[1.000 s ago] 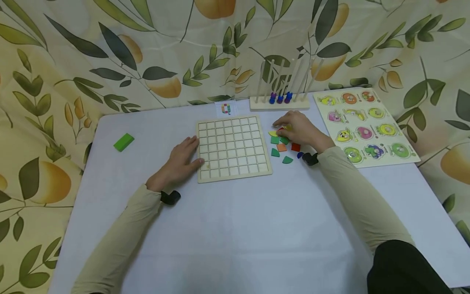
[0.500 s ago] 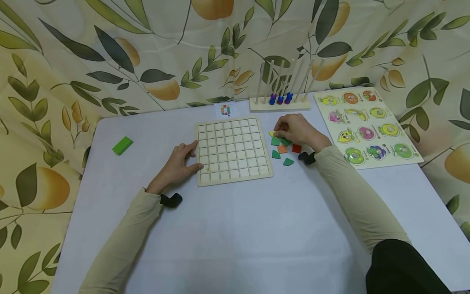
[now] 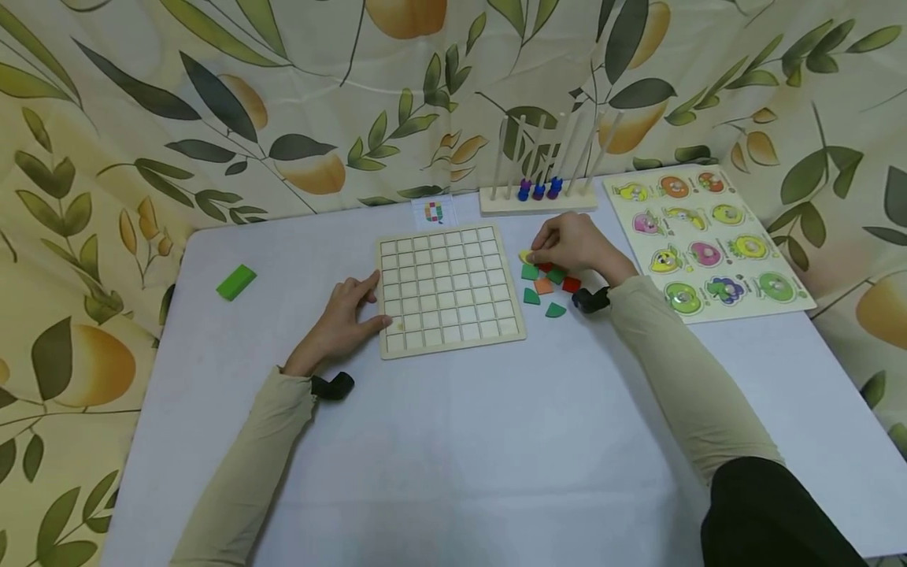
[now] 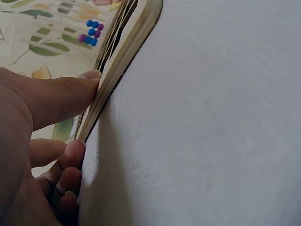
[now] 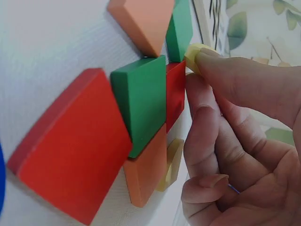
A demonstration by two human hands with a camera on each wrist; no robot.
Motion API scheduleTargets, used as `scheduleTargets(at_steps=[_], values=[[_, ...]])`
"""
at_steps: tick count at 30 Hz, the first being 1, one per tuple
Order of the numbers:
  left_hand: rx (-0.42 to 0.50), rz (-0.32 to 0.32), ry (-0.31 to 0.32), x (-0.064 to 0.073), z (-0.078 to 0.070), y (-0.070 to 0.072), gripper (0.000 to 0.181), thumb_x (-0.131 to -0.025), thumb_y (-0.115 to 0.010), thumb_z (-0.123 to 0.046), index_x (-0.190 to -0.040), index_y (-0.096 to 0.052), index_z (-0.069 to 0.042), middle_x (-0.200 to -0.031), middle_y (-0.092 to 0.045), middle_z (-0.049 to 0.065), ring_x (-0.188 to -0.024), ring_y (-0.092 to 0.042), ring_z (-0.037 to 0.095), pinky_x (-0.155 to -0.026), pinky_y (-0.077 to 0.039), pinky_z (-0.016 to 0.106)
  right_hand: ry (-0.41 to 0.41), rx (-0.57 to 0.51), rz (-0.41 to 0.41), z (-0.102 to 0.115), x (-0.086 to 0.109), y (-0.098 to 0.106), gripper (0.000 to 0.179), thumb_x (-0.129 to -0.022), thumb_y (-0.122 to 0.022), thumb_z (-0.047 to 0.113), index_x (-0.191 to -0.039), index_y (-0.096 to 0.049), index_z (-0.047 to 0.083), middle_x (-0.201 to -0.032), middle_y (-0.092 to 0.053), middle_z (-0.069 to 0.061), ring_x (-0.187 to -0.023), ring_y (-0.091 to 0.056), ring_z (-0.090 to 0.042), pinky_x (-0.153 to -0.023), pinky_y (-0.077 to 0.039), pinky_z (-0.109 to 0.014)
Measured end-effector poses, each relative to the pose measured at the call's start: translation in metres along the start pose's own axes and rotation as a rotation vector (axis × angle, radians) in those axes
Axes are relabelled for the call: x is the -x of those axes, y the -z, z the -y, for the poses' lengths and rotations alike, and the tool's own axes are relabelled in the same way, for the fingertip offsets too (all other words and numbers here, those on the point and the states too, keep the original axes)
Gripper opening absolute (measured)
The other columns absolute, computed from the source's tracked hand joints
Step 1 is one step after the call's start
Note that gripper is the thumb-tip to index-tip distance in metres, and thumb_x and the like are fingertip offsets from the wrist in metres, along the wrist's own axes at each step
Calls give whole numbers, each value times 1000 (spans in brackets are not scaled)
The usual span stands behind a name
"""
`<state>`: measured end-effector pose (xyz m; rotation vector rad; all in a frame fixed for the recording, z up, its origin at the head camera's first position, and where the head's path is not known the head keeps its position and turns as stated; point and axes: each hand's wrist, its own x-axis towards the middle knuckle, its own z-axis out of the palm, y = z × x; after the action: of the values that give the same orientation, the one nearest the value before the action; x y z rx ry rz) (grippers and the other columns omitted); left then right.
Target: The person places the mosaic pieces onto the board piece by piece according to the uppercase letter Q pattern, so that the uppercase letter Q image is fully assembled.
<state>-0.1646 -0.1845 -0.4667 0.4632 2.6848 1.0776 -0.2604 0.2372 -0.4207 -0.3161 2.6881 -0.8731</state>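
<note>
My left hand (image 3: 340, 315) steadies the left edge of a wooden grid board (image 3: 449, 287), thumb and index finger spread along the rim. In the left wrist view the thumb lies against the board's side and the other fingers bend below it. My right hand (image 3: 575, 244) pinches a yellow wooden piece (image 5: 190, 59) between thumb and fingertips, close over a small pile at the board's right. That pile has a large red piece (image 5: 75, 150), a green piece (image 5: 146, 101), an orange piece (image 5: 146, 169) and several others, including another yellow piece (image 5: 173, 165).
A small pattern card (image 3: 434, 211) lies behind the board. Beside it stands a peg rack (image 3: 538, 206) with blue and purple beads. A fruit picture board (image 3: 708, 244) lies at the right, and a green block (image 3: 236, 282) at the far left. Patterned cloth hangs behind the table.
My right fingers have drawn together from reaching over the pile to a pinch on the yellow piece. My left fingers have pulled in, leaving thumb and index finger at the board's edge.
</note>
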Motion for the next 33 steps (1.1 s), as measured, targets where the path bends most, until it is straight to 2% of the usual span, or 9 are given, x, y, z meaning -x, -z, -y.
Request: scheduleTargets(at_steps=[3, 9, 11, 14, 19, 26, 29, 33], values=[[-2, 3, 6, 1, 0, 0, 87, -99, -77, -22, -167, -27, -1, -116, -49, 11, -108, -34, 27, -92, -29, 36, -14, -30, -5, 1, -1, 0, 23, -93, -82, 23, -102, -77, 2, -93, -77, -12, -75, -66, -19, -69, -50, -30], [-21, 9, 10, 0, 2, 1, 86, -100, -76, -23, -167, -26, -2, -116, -49, 11, -107, -33, 26, -91, -29, 36, -9, -119, 2, 6, -1, -1, 34, -98, -72, 21, -130, -69, 9, -97, -72, -13, -80, -62, -25, -71, -49, -33], [-17, 11, 11, 0, 2, 2, 87, -100, -76, -23, -167, -26, -2, -117, -49, 11, -107, -33, 26, -91, -29, 36, 1, -148, 6, 9, 0, -2, 36, -99, -68, 18, -134, -69, 11, -98, -71, -14, -81, -61, -27, -72, -48, -34], [-12, 15, 14, 0, 1, 2, 87, -100, -76, -24, -167, -26, -3, -118, -49, 12, -108, -34, 26, -91, -29, 36, 0, -186, 10, 12, 0, -4, 34, -99, -65, 14, -133, -71, 12, -100, -72, -15, -84, -60, -28, -74, -48, -34], [-10, 24, 11, 0, 0, 4, 88, -100, -75, -24, -168, -23, -3, -119, -49, 12, -107, -33, 26, -89, -29, 35, 2, -207, -3, 20, -3, -10, 30, -101, -74, 19, -129, -72, 11, -104, -76, -15, -89, -65, -27, -76, -48, -31], [-17, 56, -13, 0, 2, 6, 92, -99, -76, -25, -169, -20, -4, -120, -48, 12, -105, -33, 26, -90, -28, 36, 53, -270, -26, 33, -8, -19, 33, -97, -80, 17, -127, -73, 8, -106, -79, -16, -86, -68, -27, -66, -46, -27], [-24, 71, -23, 0, 3, 8, 95, -98, -78, -25, -169, -19, -4, -119, -48, 11, -106, -33, 26, -92, -28, 37, 88, -284, -36, 39, -12, -25, 32, -96, -80, 14, -126, -73, 6, -104, -80, -17, -89, -71, -26, -70, -45, -27], [-27, 81, -15, 0, 3, 8, 97, -96, -81, -23, -169, -19, -3, -111, -46, 10, -101, -32, 24, -87, -28, 36, 102, -330, -19, 48, -17, -37, 33, -95, -81, 13, -126, -73, 7, -103, -80, -15, -93, -73, -23, -81, -47, -28]])
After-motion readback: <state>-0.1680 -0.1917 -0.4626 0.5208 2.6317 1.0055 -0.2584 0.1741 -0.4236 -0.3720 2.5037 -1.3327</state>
